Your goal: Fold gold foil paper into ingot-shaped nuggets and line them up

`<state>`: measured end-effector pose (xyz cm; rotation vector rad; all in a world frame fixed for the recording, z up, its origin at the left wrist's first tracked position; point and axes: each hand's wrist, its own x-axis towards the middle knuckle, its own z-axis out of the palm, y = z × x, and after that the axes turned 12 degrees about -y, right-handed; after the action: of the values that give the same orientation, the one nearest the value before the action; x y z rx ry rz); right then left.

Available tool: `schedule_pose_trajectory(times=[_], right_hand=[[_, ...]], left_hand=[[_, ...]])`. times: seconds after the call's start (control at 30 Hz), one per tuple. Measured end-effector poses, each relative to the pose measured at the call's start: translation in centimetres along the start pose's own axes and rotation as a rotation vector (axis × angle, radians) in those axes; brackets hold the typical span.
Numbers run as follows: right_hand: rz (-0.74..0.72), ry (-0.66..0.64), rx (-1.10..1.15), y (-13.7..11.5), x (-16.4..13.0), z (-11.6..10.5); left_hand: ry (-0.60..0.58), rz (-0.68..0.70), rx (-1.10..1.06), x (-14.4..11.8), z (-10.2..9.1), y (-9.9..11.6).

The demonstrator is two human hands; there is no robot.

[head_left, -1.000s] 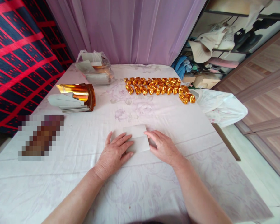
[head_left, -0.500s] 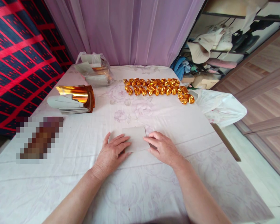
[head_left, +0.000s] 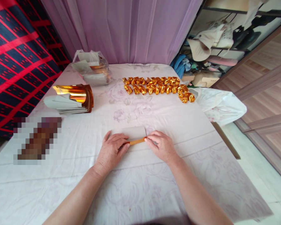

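Table (head_left: 168, 175) under a pale floral cloth, lilac curtain (head_left: 131, 28) behind, red-and-black patterned fabric (head_left: 16, 59) at left, cluttered shelves (head_left: 220, 40) at right.

Left side: blurred patch (head_left: 37, 140) on the cloth; beyond it a stack of sheets (head_left: 61, 104), white side up, with a gold curl of foil (head_left: 75, 93) on top. Far left corner: clear bag (head_left: 91, 68) holding more sheets.

Centre, near edge: left hand (head_left: 111, 151), fingers bent, pinching the left end of the paper (head_left: 135, 134). The paper lies flat on the cloth between both hands, white face up, its near edge turned over to show a gold strip. Right hand (head_left: 161, 147), fingers bent, pinching the right end of that fold.

Far centre to right: folded gold pieces (head_left: 158, 88), set in two rows, well apart from the hands. Right edge: white plastic bag (head_left: 221, 106) hanging over the table side.
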<state>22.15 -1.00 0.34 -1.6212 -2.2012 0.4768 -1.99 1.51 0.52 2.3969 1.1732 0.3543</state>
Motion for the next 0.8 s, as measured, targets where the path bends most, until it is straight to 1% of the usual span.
schedule_pose_trajectory(times=[0.1,0.27,0.43,0.8], right_hand=[[0.044,0.044,0.029,-0.38,0.12,0.27],[0.072,0.048,0.011,-0.55,0.28,0.46],[0.115,0.05,0.009,-0.49,0.36,0.69],[0.167,0.06,-0.021,-1.01,0.65,0.73]], left_hand=[[0.013,-0.027,-0.023,0.21,0.06,0.16],[0.017,-0.04,-0.049,0.3,0.06,0.11],[0.001,-0.017,-0.063,0.31,-0.05,-0.21],[0.105,-0.048,-0.041,0.75,0.34,-0.13]])
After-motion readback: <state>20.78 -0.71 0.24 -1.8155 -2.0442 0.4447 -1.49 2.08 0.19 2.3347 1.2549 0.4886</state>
